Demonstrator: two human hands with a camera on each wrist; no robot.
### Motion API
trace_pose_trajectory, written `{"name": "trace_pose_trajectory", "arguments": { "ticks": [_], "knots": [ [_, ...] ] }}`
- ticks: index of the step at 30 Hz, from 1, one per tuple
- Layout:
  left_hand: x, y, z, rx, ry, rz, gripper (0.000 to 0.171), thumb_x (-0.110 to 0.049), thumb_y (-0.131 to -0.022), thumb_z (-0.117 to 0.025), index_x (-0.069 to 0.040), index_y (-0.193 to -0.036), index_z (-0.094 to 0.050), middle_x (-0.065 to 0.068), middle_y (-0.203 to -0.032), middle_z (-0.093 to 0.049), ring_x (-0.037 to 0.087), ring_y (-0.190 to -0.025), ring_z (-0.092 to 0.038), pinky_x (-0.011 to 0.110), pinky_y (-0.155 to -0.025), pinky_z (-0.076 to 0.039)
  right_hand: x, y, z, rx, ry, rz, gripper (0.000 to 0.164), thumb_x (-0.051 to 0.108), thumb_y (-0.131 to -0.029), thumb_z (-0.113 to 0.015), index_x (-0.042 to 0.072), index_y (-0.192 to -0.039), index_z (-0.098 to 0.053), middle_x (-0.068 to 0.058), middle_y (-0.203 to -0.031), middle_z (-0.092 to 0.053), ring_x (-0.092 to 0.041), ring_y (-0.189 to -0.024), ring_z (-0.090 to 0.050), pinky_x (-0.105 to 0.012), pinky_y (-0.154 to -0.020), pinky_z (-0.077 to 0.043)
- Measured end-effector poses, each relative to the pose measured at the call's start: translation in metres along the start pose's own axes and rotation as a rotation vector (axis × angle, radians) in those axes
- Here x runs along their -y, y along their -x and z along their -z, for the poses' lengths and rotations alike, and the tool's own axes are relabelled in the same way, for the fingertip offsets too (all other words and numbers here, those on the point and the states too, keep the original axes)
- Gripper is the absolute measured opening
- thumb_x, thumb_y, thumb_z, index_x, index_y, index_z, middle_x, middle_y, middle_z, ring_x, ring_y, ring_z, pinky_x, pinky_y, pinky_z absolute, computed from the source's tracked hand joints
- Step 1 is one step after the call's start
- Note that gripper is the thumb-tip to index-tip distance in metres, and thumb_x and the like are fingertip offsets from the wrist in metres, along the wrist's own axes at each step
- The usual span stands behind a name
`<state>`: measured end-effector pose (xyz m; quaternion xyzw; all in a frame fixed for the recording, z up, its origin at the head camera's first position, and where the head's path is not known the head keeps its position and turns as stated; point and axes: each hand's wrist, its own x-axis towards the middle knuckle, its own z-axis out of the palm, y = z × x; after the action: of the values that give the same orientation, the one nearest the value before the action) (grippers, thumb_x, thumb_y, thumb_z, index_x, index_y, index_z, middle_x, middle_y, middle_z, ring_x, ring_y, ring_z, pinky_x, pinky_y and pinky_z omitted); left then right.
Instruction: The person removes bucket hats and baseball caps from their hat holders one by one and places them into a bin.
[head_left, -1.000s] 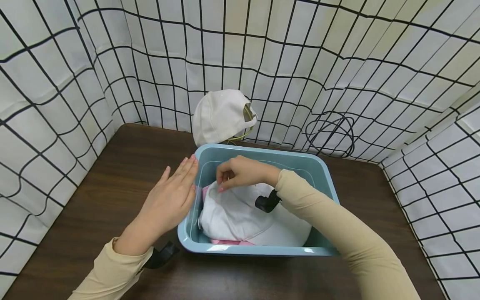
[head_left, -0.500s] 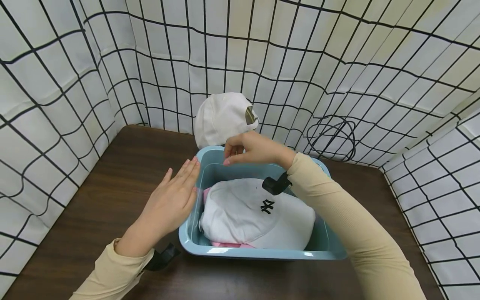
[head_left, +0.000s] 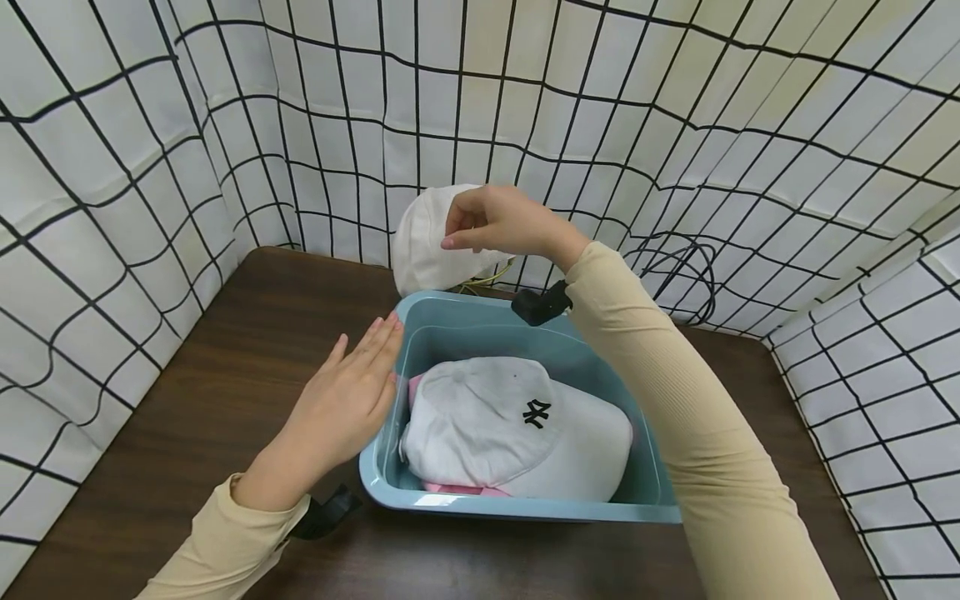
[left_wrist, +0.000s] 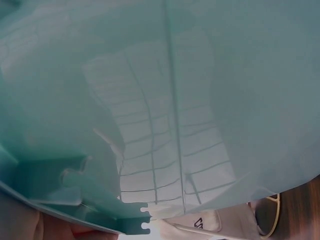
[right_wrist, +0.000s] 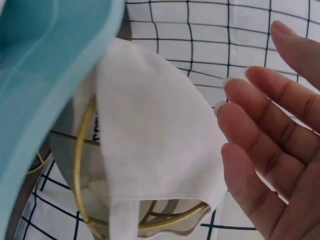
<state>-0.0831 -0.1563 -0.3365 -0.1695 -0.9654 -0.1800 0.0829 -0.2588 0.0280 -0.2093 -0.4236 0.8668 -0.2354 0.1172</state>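
Observation:
My left hand (head_left: 341,400) lies with straight fingers against the left rim of a light blue plastic tub (head_left: 510,337). In the tub is a white baseball cap (head_left: 480,425) with a black logo, over something pink (head_left: 457,490). Behind the tub, a second white cap (head_left: 420,242) sits on a gold wire stand (right_wrist: 77,165). My right hand (head_left: 510,221) is raised in front of this back cap and partly covers it in the head view. Its fingers are loosely bent and hold nothing. The right wrist view has fingertips (right_wrist: 227,112) close beside the cap.
A dark wooden table (head_left: 247,358) bears the tub. White walls with a black grid (head_left: 337,125) enclose the back and sides. A loop of black cable (head_left: 678,271) lies against the back wall. The tub's glossy wall (left_wrist: 260,100) fills the left wrist view.
My right hand has risen from over the cap in the tub and moved back to the cap behind, uncovering the logo. My left hand stays at the rim.

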Motion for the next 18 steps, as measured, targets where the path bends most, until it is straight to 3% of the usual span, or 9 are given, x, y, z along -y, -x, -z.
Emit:
{"name": "trace_pose_trajectory", "arguments": {
  "ticks": [8, 18],
  "knots": [
    [0.002, 0.001, 0.002, -0.001, -0.003, 0.009, 0.055, -0.018, -0.096, -0.042, 0.007, -0.144, -0.030, 0.018, -0.151, -0.026, 0.032, -0.139, -0.023, 0.059, -0.108, -0.018, -0.006, -0.021, 0.003, -0.120, 0.029, -0.054, 0.017, 0.024, -0.090, -0.066, 0.007, -0.096, -0.065, -0.005, -0.087, -0.064, -0.016, -0.076, -0.052, -0.026, -0.066, -0.043],
    [0.001, 0.001, -0.001, 0.000, 0.004, 0.018, 0.056, -0.020, -0.096, -0.044, 0.005, -0.145, -0.029, 0.015, -0.152, -0.025, 0.030, -0.140, -0.022, 0.058, -0.109, -0.016, -0.023, -0.042, -0.004, -0.381, 0.056, -0.095, 0.018, 0.019, -0.091, -0.064, 0.005, -0.101, -0.067, -0.004, -0.098, -0.063, -0.016, -0.087, -0.053, -0.026, -0.074, -0.042]
  ]
}}
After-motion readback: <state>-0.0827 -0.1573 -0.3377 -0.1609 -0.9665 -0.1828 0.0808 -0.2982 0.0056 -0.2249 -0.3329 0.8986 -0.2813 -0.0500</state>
